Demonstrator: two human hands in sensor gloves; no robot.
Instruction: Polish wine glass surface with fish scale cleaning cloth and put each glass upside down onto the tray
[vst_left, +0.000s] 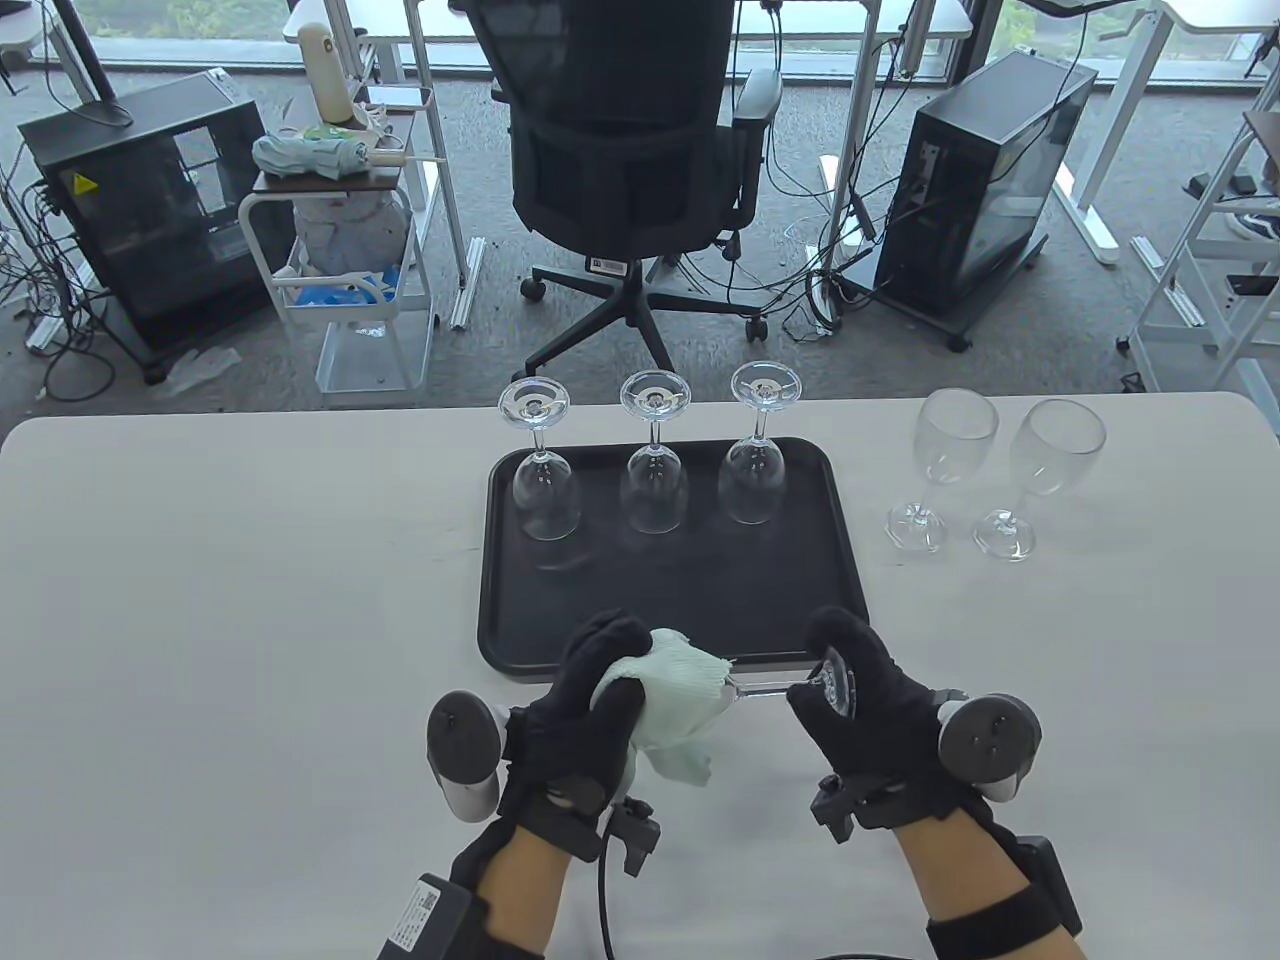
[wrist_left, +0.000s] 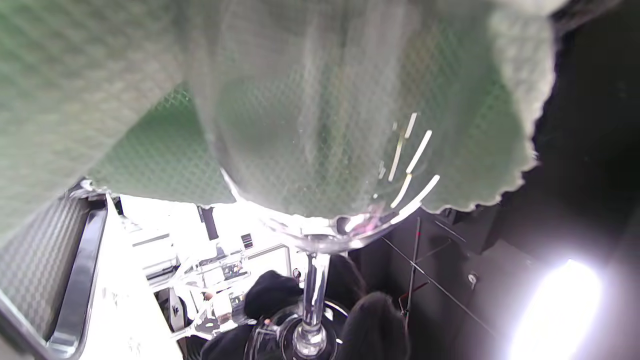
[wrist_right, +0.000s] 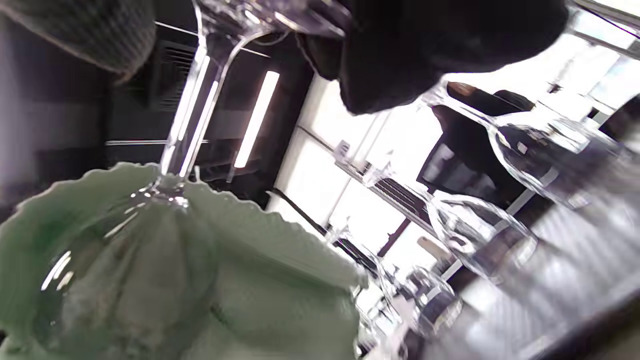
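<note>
One camera looks down on the white bench; both wrist cameras sit close, sharing the cloth-wrapped clear wine glass.

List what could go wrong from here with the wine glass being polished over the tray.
1. The clear wine glass lies sideways in the air, the right hand pinching only its foot; twisting the pale green cloth in the left hand may snap the stem.
2. If it slips, it drops onto the black tray's near edge.

Our left hand and right hand in black gloves, grey rounded trackers with white undersides, black wrist straps, bare forearms, a black cable at our left wrist
</note>
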